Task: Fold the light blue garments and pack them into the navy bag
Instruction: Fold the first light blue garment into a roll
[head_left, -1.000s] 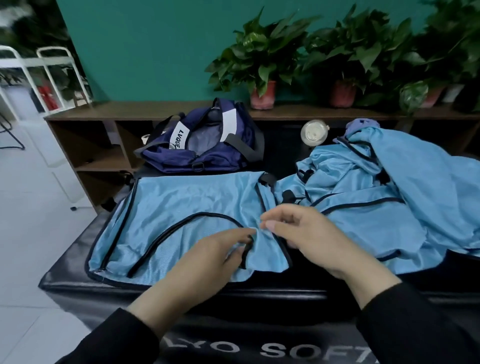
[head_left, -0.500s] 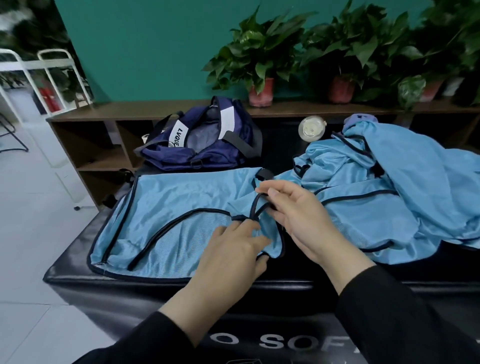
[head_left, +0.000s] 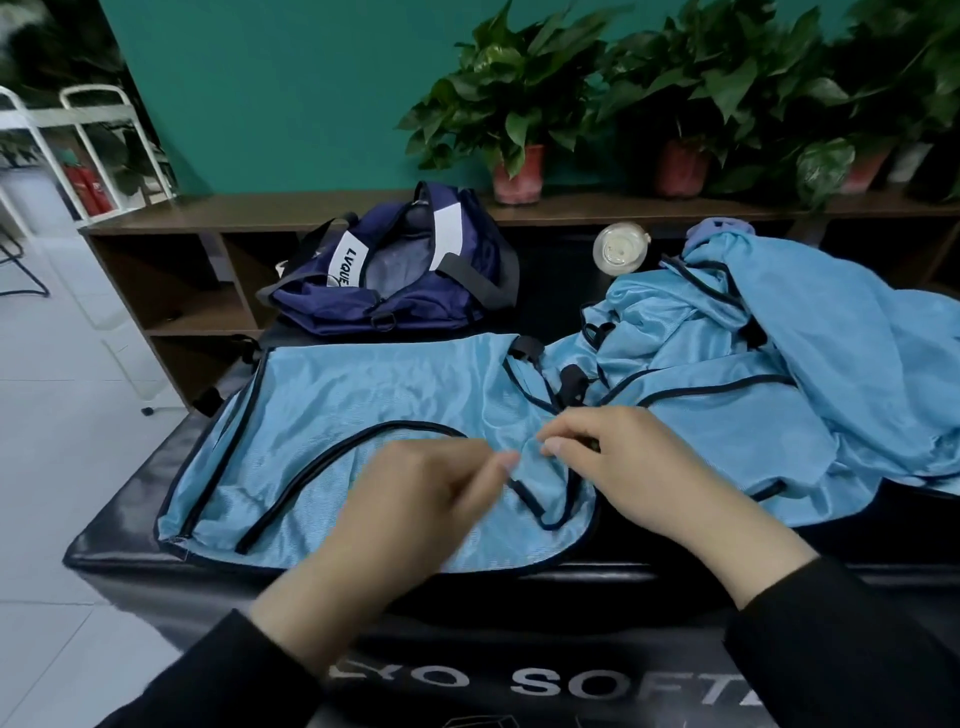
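A light blue garment (head_left: 332, 415) with black trim lies spread flat on the black padded table (head_left: 114, 551). My left hand (head_left: 415, 504) and my right hand (head_left: 639, 467) meet at its right end, near a loop of black trim. Both have curled fingers pinching a small pucker of the fabric; the left hand is motion-blurred. A heap of more light blue garments (head_left: 789, 384) lies crumpled to the right, touching the flat one. The navy bag (head_left: 400, 280) stands open behind the flat garment, at the table's far side.
A round clear lid or bottle (head_left: 621, 247) sits behind the heap. A wooden shelf (head_left: 218, 213) with potted plants (head_left: 519, 171) runs along the green wall. White tiled floor and a white metal rack (head_left: 67, 130) are at the left.
My right hand has come down from the strap near the collar toward the garment's near edge. My left hand has lifted from lying flat and now pinches the cloth beside it.
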